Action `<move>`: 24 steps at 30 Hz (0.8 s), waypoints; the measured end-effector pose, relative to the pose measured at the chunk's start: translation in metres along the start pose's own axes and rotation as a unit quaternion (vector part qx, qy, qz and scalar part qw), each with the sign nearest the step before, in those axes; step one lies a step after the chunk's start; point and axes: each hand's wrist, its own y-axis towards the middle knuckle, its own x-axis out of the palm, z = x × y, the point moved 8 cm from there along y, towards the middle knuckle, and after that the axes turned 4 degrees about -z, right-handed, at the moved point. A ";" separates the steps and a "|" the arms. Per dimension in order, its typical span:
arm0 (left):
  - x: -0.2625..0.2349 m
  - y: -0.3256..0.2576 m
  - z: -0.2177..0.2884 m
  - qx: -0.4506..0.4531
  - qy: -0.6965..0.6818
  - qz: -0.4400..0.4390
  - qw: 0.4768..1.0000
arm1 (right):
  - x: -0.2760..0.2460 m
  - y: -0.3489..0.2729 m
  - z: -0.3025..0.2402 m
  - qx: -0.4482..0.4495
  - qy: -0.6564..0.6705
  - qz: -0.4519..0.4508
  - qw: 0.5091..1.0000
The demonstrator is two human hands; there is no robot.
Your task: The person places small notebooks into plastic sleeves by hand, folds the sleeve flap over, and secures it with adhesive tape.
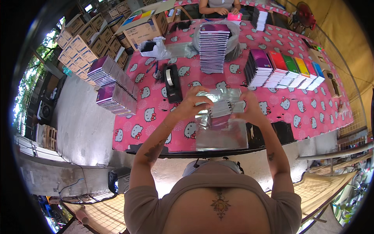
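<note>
In front of me lies a small bundle of spiral notebooks [221, 109] with purple showing at its near end, partly covered by clear plastic wrap [222, 142] that spreads toward the table's front edge. My left hand [193, 102] curls its fingers on the wrap at the bundle's left side. Opposite it, my right hand [250, 110] grips the wrap along the right side, its fingertips partly hidden. A black tape dispenser [173, 87] with a roll of tape stands beyond my left wrist. Past the bundle rises a tall stack of purple spiral notebooks [213, 50].
Stacks of purple notebooks [113, 99] stand at the table's left edge. Multicoloured notebook stacks [286, 72] line the right. A cardboard box [146, 34] and white plastic bag [154, 48] sit far left. Across the table, a person's hands [224, 11] hold a pink notebook [234, 16].
</note>
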 end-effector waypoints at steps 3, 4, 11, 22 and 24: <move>0.016 0.014 0.014 0.044 0.091 0.024 0.995 | 0.050 -0.013 0.006 -0.146 -0.048 -0.107 0.982; 0.022 0.021 0.020 0.059 0.126 0.029 0.990 | 0.056 -0.017 0.010 -0.151 -0.046 -0.098 0.983; 0.054 0.025 -0.007 -0.027 0.158 0.076 0.984 | 0.072 -0.018 0.020 -0.157 0.079 -0.083 0.981; 0.087 -0.020 -0.081 -0.294 -0.342 -0.051 0.891 | 0.099 0.046 0.074 0.075 0.358 -0.179 0.913; 0.085 -0.015 -0.076 -0.262 -0.359 -0.024 0.895 | 0.092 0.051 0.069 0.024 0.327 -0.149 0.933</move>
